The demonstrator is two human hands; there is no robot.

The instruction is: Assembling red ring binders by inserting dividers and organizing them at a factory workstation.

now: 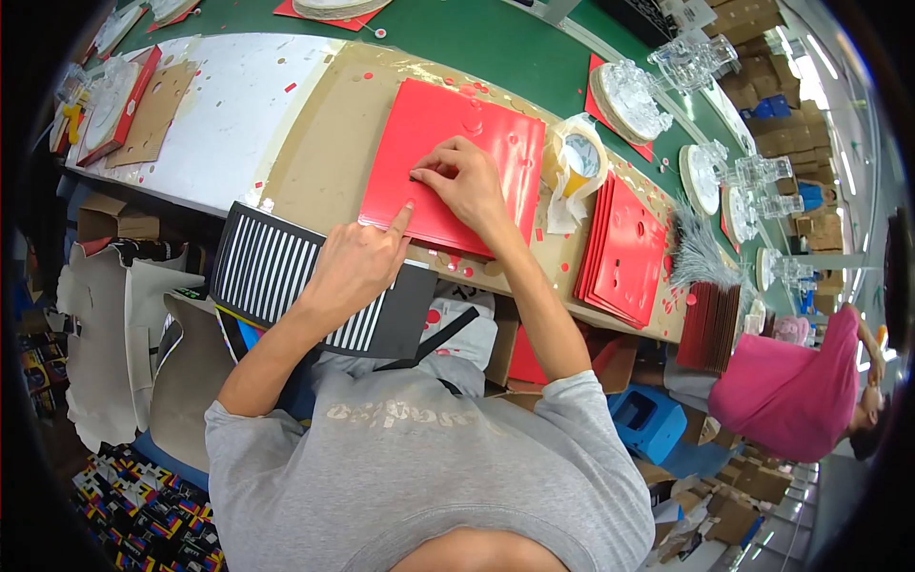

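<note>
A glossy red stack of card sheets [515, 143], with cut-out shapes in it, lies before me on the worktable. Resting at its near edge is my left hand [357, 265], index finger stretched onto the red surface and the other fingers loosely bent, with nothing seen in it. My right hand [467, 186] is over the middle of the stack, thumb and index finger pinched together. A tiny dark bit shows at those fingertips, too small to name. Under my left forearm sits a black-and-white striped board [276, 272], projecting past the table's near edge.
Right of the stack stand a tape roll [579, 155] and a second pile of red sheets [624, 253]. A grey feathery duster [703, 250] lies beyond. Red scraps dot the brown table covering [315, 143]. Clear-wrapped round items [624, 100] line the green conveyor. Another person [786, 391] is at right.
</note>
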